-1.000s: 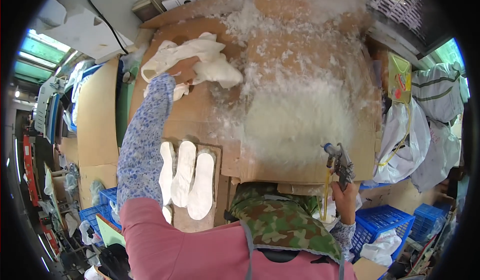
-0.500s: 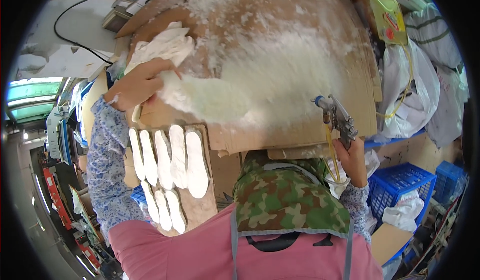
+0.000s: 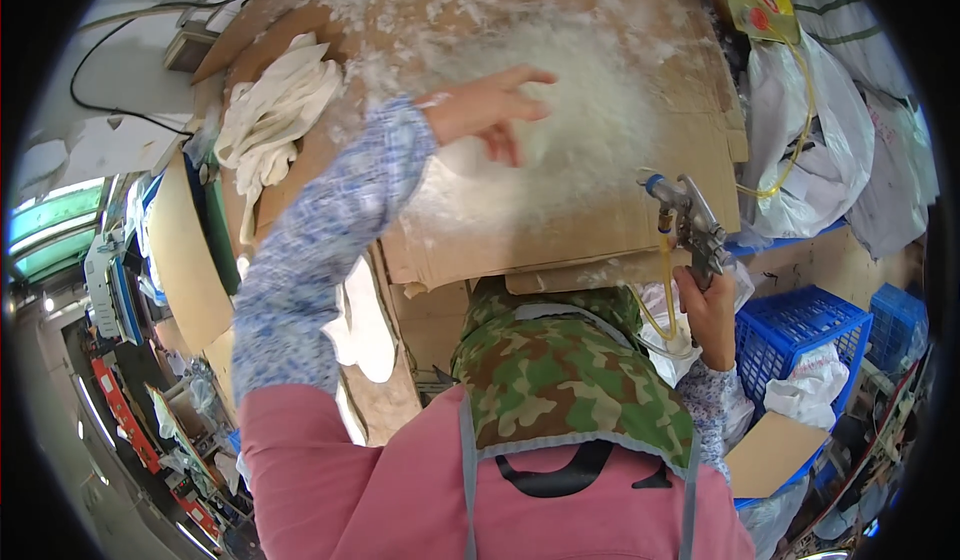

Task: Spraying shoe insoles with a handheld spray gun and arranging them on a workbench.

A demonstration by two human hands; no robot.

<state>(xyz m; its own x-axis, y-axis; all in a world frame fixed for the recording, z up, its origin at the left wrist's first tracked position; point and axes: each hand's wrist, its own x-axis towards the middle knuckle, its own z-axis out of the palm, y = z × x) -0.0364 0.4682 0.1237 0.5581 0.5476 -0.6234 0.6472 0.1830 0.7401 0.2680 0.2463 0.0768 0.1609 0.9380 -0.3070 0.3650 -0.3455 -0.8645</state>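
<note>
My left hand [image 3: 490, 115] reaches over the cardboard sheet [image 3: 480, 255], its fingers apart and somewhat blurred. Under and beyond it spreads a whitish, fuzzy patch [image 3: 590, 100]; I cannot tell whether a separate piece lies there. My right hand [image 3: 710, 315] grips the handle of a metal spray gun [image 3: 692, 228] at the cardboard's near right edge, with its blue-tipped nozzle facing left. A yellowish hose [image 3: 668, 290] hangs from the gun. White insole-shaped pieces [image 3: 372, 335] lie on a brown board [image 3: 395, 405], partly hidden by my left arm.
Crumpled white fabric pieces [image 3: 275, 110] lie at the cardboard's left. Right of it are a yellow container [image 3: 755, 0] and a white plastic bag [image 3: 815, 135]. A blue crate [image 3: 805, 335] stands lower right, with a cardboard piece [image 3: 778, 455] beside it.
My left hand has let go of the white fuzzy piece at the left and moved right, over the whitish patch. My right hand still holds the spray gun, nearly in place.
</note>
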